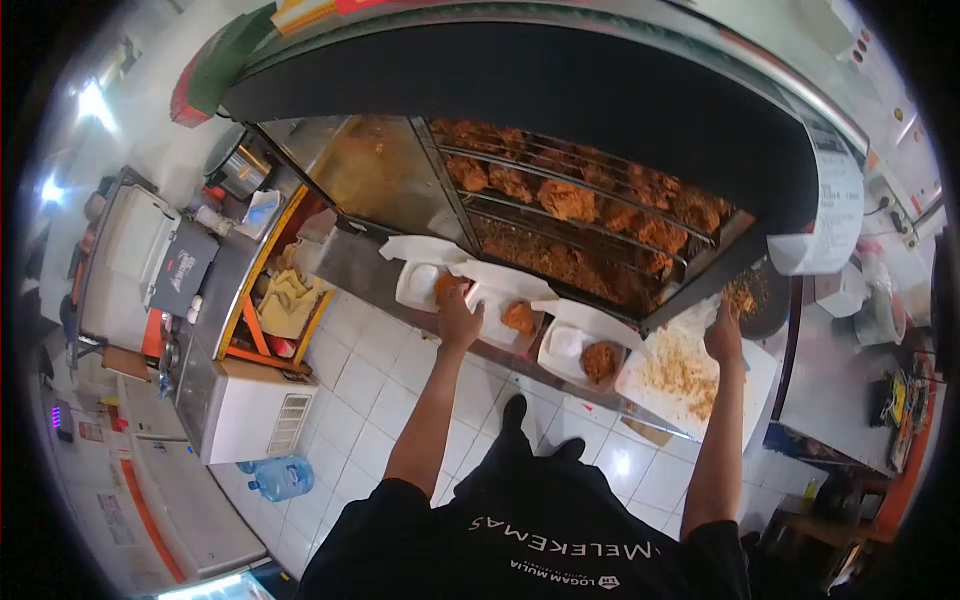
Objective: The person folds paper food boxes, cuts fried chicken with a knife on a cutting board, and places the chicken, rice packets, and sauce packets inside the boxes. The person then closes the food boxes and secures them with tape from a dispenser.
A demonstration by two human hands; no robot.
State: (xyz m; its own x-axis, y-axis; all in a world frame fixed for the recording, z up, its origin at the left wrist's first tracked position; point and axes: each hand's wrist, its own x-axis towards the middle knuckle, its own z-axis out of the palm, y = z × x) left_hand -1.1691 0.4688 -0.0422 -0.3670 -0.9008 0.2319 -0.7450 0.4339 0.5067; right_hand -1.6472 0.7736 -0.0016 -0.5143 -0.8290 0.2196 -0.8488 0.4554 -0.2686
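Three open white boxes stand in a row on the counter below a warming cabinet: a left box (415, 296), a middle box (492, 325) and a right box (558, 362). Each holds a piece of fried chicken, such as the one in the right box (599, 362), and a small white item. My left hand (461, 320) is between the left and middle boxes, near the left box's chicken (446, 287); its fingertips are hard to make out. Over at the right, my right hand (723, 335) is beside the crumb-covered white board (672, 385), its fingers partly hidden.
Fried chicken (567, 200) lies on racks inside the cabinet (520, 75). A dark round pan (765, 303) with crumbs is at the right. Blue water bottles (283, 478) lie on the tiled floor at the left. A paper receipt (838, 200) hangs from the cabinet's right end.
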